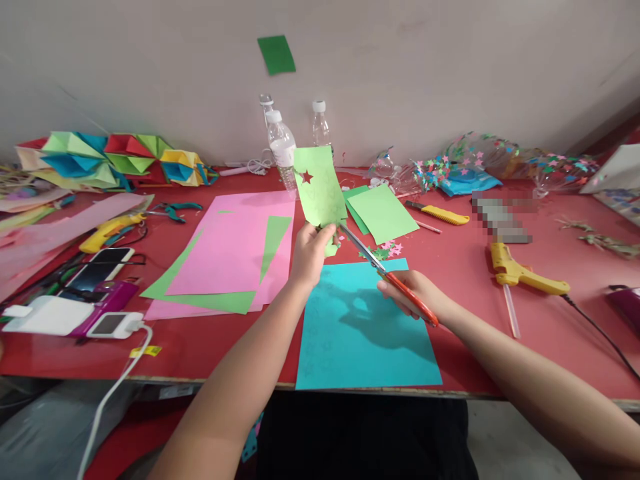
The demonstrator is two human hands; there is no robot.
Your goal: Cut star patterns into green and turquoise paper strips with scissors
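My left hand (311, 255) pinches the lower edge of a light green paper (323, 193), holding it upright above the table. The paper has a star-shaped hole near its left side and faint drawn outlines. My right hand (413, 293) is wrapped round the red handles of a pair of scissors (370, 255). The scissor tips reach the paper's lower right corner, beside my left fingers; whether the blades are fully closed is hard to see. Beneath both hands lies a turquoise sheet (345, 353) with faint star outlines. Small cut paper stars (385, 251) are piled just behind it.
Pink sheets (225, 247) and green paper lie left; more green sheets (385, 212) lie behind the stars. A yellow cutter (445, 214) and a glue gun (520, 272) are right. Plastic bottles (284, 147) stand by the wall. Phones, chargers and pliers (176, 211) crowd the left.
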